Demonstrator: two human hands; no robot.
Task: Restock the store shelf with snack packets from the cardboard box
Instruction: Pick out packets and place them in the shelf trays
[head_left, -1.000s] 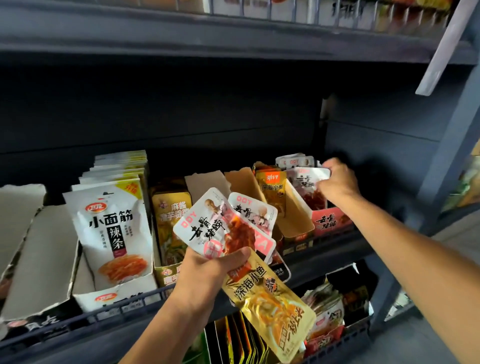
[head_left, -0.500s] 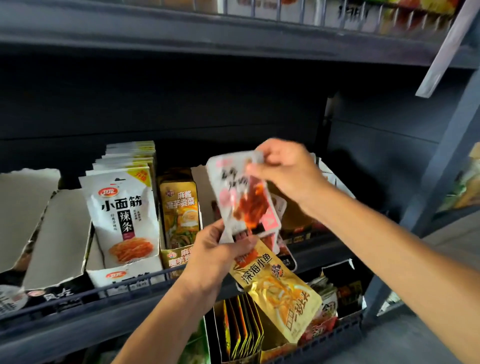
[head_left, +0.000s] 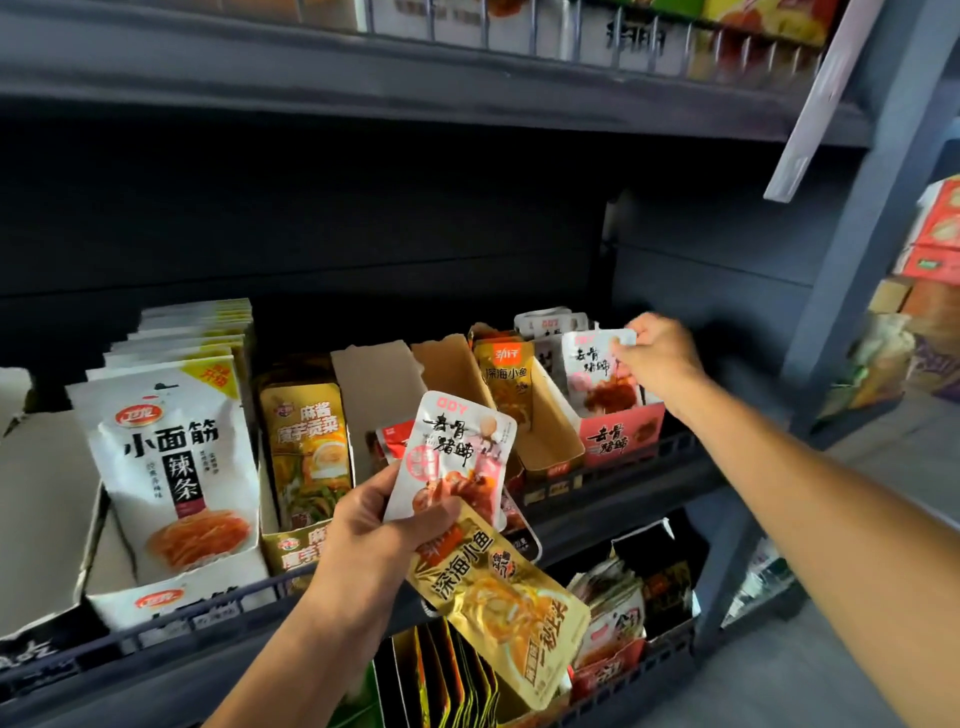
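At right of centre, right hand pinching the top edge of a white-and-pink pork-trotter packet, upright in the pink display carton on the dark shelf. Lower centre, left hand closed in a grip round a second trotter packet and a gold fish-snack packet, fanned in front of the shelf rail. At left, white spicy-strip packets standing in their carton.

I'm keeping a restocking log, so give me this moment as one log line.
right hand: holds pink-white packet in pink display box | left hand: grips white packet, gold packet | step: placing
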